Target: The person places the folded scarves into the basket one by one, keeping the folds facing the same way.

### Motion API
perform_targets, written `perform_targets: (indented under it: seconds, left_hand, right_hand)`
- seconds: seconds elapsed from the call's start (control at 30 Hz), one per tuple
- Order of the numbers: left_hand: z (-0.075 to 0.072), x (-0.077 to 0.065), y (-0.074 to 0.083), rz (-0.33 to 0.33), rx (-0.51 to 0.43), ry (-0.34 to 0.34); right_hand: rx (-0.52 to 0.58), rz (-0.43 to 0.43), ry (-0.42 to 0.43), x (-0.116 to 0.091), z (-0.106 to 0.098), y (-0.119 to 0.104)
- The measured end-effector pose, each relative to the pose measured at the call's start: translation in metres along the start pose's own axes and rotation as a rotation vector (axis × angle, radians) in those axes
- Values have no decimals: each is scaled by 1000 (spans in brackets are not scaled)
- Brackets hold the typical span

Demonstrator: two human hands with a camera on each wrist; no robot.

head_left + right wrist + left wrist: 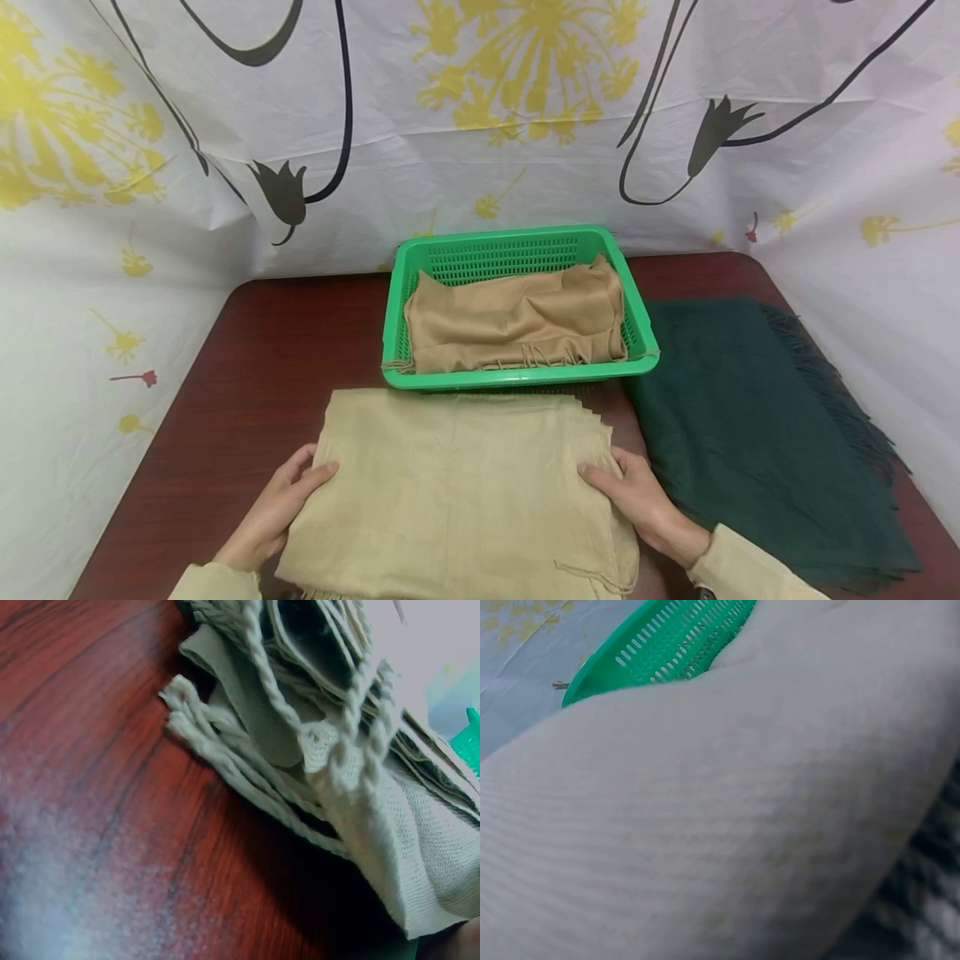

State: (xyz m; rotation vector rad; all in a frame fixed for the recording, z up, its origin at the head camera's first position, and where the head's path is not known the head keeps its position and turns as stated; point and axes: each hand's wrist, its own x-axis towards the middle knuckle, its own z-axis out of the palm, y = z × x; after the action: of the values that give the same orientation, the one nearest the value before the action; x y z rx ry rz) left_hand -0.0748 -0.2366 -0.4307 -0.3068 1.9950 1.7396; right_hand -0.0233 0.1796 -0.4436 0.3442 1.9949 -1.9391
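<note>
A pale beige fringed scarf [453, 492], folded into a layered rectangle, lies in front of me in the head view. My left hand [272, 510] grips its left side, thumb on top and fingers under the edge. At the opposite side my right hand [647, 505] holds the layers the same way. Blurred scarf cloth [705, 817] fills most of the left wrist view and hides that hand. In the right wrist view, twisted tassels and stacked folds of the scarf [420, 840] hang close over the table.
Just beyond the scarf stands a green plastic basket [517, 379] with a folded tan scarf [517, 317] inside. A dark green fringed scarf [750, 425] lies folded on the right. The dark red wooden table [300, 358] is bordered by patterned white cloth [420, 183].
</note>
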Motion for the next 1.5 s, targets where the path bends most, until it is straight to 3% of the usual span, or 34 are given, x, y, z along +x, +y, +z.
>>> perform_targets:
  seconds: [0.23,0.47,0.83,1.1,1.5]
  left_hand:
    - [-4,-5,-5,18,-38,-28]
    - [-6,-11,-12,56,-100,-112]
    - [-12,-24,-21,235,-229,-321]
    - [-14,-34,-20,328,-314,-423]
    - [-14,-46,-7,433,-218,-411]
  right_hand:
    - [-37,-44,-14,0,0,0]
    - [-55,-67,45,-3,1,-2]
    - [-129,-140,104,-17,0,-14]
    - [-203,-245,136,-33,-4,-21]
    - [-162,-386,96,-45,-15,-32]
